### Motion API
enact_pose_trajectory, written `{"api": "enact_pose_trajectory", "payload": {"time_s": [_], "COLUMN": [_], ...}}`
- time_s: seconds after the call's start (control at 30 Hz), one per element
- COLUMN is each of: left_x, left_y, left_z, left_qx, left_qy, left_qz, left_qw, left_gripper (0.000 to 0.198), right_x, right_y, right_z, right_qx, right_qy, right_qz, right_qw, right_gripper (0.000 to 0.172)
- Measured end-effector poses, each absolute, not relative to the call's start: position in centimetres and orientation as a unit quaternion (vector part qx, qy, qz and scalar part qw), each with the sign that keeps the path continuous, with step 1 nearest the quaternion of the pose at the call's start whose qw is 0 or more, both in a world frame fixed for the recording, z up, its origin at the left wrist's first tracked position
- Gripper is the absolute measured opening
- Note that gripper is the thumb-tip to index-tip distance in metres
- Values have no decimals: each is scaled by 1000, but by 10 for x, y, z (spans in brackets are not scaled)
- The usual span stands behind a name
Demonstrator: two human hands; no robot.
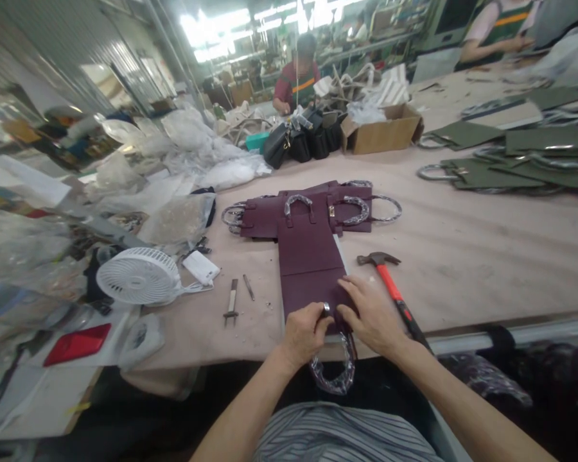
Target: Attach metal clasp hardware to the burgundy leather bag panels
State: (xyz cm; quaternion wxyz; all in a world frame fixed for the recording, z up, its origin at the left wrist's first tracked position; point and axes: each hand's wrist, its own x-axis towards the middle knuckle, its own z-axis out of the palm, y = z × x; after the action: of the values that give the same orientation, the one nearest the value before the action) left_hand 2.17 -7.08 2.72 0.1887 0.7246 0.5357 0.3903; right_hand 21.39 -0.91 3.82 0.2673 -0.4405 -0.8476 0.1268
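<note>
A dark maroon handbag panel (308,253) lies lengthwise before me, a crease across its middle. One plastic-wrapped handle is at its far end; another handle (334,378) hangs over the table's near edge. My left hand (304,330) presses on the near part, its thumb and fingers closed in a pinch. Something small and silver (326,308) shows at the fingertips; I cannot tell whether it is a finger ring or a metal fitting. My right hand (370,314) rests on the panel's right side, fingers stretched out and thumb apart, close to the left fingertips.
More maroon bags (260,218) lie beyond. A claw hammer (390,282) is right of my hand; a pronged tool (232,301), thin metal rod (248,287) and white fan (137,276) are left. Green bags (534,160), a cardboard box (383,131) and a seated person (298,77) are farther away.
</note>
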Motion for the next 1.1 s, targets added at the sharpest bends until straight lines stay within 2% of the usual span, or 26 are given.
{"api": "enact_pose_trajectory", "payload": {"time_s": [0.07, 0.17, 0.23, 0.33, 0.47, 0.57, 0.67, 0.73, 1.1], "left_x": [22, 7, -19, -66, -101, -100, -103, -114, -147], "left_y": [-67, -53, -44, -35, -35, -35, -32, -29, 26], "left_z": [28, 32, 36, 44, 57, 66, 72, 74, 54], "left_qx": [661, 432, 309, 350, 471, 511, 511, 479, 374], "left_qy": [555, 604, 622, 715, 835, 849, 854, 873, 906], "left_qz": [439, 579, 622, 501, 216, 69, 38, 40, 32], "left_qw": [251, 337, 362, 340, 183, 116, 85, 84, 196], "left_gripper": [12, 31, 36, 28, 19, 25, 34, 33, 22], "right_x": [196, 188, 189, 192, 192, 192, 193, 194, 193], "right_y": [-14, -19, -20, -19, -19, -18, -13, -10, -7], "right_z": [25, 11, 9, 12, 12, 6, -1, -6, -6], "right_qx": [-420, -423, -424, -429, -434, -423, -410, -404, -402], "right_qy": [-859, -859, -858, -855, -854, -860, -865, -868, -866], "right_qz": [148, 157, 165, 170, 157, 131, 102, 86, 95], "right_qw": [253, 241, 238, 238, 241, 256, 270, 275, 281], "right_gripper": [46, 50, 51, 50, 49, 48, 46, 46, 46]}}
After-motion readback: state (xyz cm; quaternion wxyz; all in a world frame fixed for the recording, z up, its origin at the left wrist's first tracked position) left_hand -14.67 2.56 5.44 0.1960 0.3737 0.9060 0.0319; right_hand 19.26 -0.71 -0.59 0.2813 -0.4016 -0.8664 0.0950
